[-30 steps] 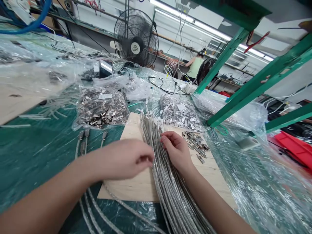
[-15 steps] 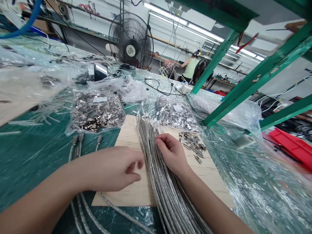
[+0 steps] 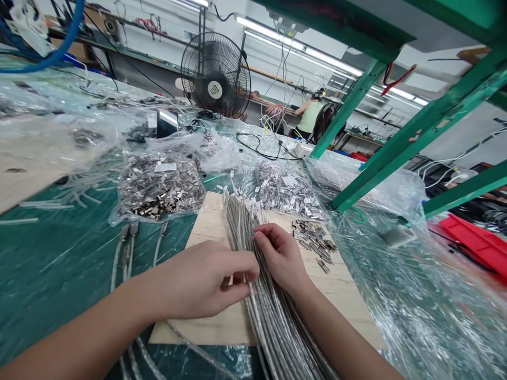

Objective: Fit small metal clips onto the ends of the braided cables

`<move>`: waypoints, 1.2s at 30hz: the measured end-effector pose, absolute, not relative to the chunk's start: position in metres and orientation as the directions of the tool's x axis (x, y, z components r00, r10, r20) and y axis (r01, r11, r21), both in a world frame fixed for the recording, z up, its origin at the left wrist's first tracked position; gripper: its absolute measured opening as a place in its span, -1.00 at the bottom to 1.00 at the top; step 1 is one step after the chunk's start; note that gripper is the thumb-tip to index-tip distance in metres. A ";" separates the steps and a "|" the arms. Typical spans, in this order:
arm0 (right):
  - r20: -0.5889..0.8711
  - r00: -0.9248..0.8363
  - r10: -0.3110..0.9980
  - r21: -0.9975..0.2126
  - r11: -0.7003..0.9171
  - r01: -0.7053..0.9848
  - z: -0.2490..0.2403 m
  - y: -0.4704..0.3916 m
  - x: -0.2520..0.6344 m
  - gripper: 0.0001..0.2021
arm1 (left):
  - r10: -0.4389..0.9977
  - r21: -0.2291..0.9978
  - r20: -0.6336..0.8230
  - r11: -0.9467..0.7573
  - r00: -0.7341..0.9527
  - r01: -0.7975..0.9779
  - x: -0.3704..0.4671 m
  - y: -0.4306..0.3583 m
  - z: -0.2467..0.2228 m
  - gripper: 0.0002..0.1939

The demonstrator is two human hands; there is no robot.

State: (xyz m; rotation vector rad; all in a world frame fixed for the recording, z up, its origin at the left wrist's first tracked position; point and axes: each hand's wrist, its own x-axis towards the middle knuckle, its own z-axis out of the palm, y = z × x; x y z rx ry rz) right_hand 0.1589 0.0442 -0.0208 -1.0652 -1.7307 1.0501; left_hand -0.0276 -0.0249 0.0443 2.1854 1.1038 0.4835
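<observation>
A thick bundle of grey braided cables (image 3: pixel 273 322) runs over a pale wooden board (image 3: pixel 212 221) towards me. At the bundle's left side, my left hand (image 3: pixel 216 274) has its thumb and fingers curled around an outer cable. My right hand (image 3: pixel 283 258) rests along the right side of the bundle, with thumb and index finger pinched together; what lies between them is hidden. Small metal connector shells (image 3: pixel 315 243) are scattered on the board to the right of this hand. Beyond my left forearm lie several cables with metal connectors (image 3: pixel 133 228) on their ends.
Behind the board sit two plastic bags of metal parts, a left bag (image 3: pixel 162 184) and a right bag (image 3: pixel 289 187). A black fan (image 3: pixel 216 74) stands farther back. Green metal posts (image 3: pixel 350 108) slant over the right side, near a red bin (image 3: pixel 475 243). A person (image 3: pixel 311 116) is in the background.
My left hand has moved right, from beside the bundle onto its left edge, and its fingers have closed around a cable. My right hand has stayed nearly in place.
</observation>
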 end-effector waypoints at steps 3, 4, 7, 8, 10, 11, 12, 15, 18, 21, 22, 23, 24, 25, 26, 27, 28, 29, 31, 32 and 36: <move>0.213 -0.298 0.931 -0.926 0.290 0.244 -0.021 0.044 0.158 -0.86 | 0.882 0.889 -0.021 -0.200 0.471 0.413 -0.019 -0.022 0.040 -0.86; 0.213 -0.295 0.932 -0.924 0.290 0.250 -0.021 0.044 0.158 -0.86 | 0.904 0.945 -0.076 -0.070 0.421 0.319 -0.016 -0.020 0.036 -0.85; 0.192 -0.297 0.935 -0.933 0.268 0.240 -0.021 0.043 0.157 -0.86 | 0.922 0.957 -0.258 0.285 0.290 -0.057 -0.005 -0.013 0.027 -0.89; 0.188 -0.298 0.936 -0.937 0.262 0.232 -0.021 0.043 0.157 -0.86 | 0.915 0.915 -0.302 0.357 0.266 -0.187 -0.002 -0.010 0.024 -0.88; 0.194 -0.297 0.935 -0.936 0.267 0.229 -0.020 0.043 0.158 -0.86 | 0.924 0.821 -0.321 0.381 0.207 -0.425 0.000 -0.005 0.020 -0.80; 0.203 -0.296 0.933 -0.930 0.278 0.239 -0.020 0.043 0.158 -0.85 | 0.937 0.785 -0.305 0.349 0.171 -0.512 0.000 -0.003 0.019 -0.77; 0.210 -0.295 0.932 -0.923 0.288 0.254 -0.019 0.042 0.158 -0.85 | 0.950 0.765 -0.283 0.305 0.129 -0.567 -0.001 -0.002 0.017 -0.76; 0.212 -0.297 0.931 -0.915 0.296 0.273 -0.020 0.042 0.158 -0.83 | 0.975 0.772 -0.223 0.176 -0.001 -0.611 -0.006 0.001 0.014 -0.81; 0.212 -0.295 0.932 -0.920 0.292 0.262 -0.021 0.042 0.158 -0.81 | 0.979 0.770 -0.188 0.100 -0.074 -0.630 -0.012 0.004 0.013 -0.84; 0.208 -0.294 0.933 -0.921 0.288 0.262 -0.022 0.042 0.158 -0.81 | 0.973 0.759 -0.183 0.050 -0.139 -0.650 -0.018 0.007 0.013 -0.85; 0.208 -0.294 0.933 -0.921 0.288 0.262 -0.022 0.042 0.157 -0.80 | 0.970 0.764 -0.184 0.038 -0.161 -0.644 -0.019 0.009 0.013 -0.84; 0.210 -0.295 0.932 -0.920 0.290 0.262 -0.022 0.042 0.157 -0.80 | 0.968 0.774 -0.182 0.031 -0.175 -0.633 -0.021 0.010 0.012 -0.83; 0.213 -0.297 0.931 -0.918 0.295 0.264 -0.021 0.042 0.157 -0.80 | 0.967 0.786 -0.177 0.028 -0.181 -0.618 -0.022 0.011 0.012 -0.82; 0.217 -0.300 0.929 -0.916 0.300 0.268 -0.021 0.041 0.157 -0.80 | 0.970 0.797 -0.173 0.035 -0.172 -0.603 -0.023 0.011 0.013 -0.81; 0.220 -0.304 0.927 -0.913 0.306 0.270 -0.021 0.041 0.157 -0.81 | 0.973 0.804 -0.174 0.052 -0.151 -0.593 -0.023 0.011 0.013 -0.80; 0.224 -0.307 0.925 -0.911 0.311 0.271 -0.020 0.041 0.157 -0.81 | 0.976 0.807 -0.180 0.077 -0.119 -0.586 -0.022 0.011 0.013 -0.80; 0.227 -0.306 0.925 -0.912 0.312 0.266 -0.020 0.040 0.157 -0.82 | 0.979 0.810 -0.190 0.111 -0.079 -0.576 -0.021 0.009 0.014 -0.81; 0.228 -0.301 0.926 -0.917 0.308 0.255 -0.019 0.040 0.157 -0.82 | 0.979 0.818 -0.199 0.147 -0.035 -0.556 -0.018 0.007 0.014 -0.82; 0.226 -0.282 0.932 -0.933 0.291 0.214 -0.018 0.040 0.157 -0.83 | 0.976 0.849 -0.212 0.214 0.060 -0.483 -0.012 0.003 0.015 -0.81; 0.223 -0.272 0.936 -0.942 0.278 0.186 -0.017 0.040 0.157 -0.84 | 0.972 0.869 -0.216 0.237 0.098 -0.435 -0.009 0.001 0.016 -0.80; 0.206 -0.237 0.949 -0.977 0.212 -0.002 -0.015 0.041 0.157 -0.87 | 0.960 0.930 -0.220 0.260 0.171 -0.262 -0.001 -0.002 0.014 -0.75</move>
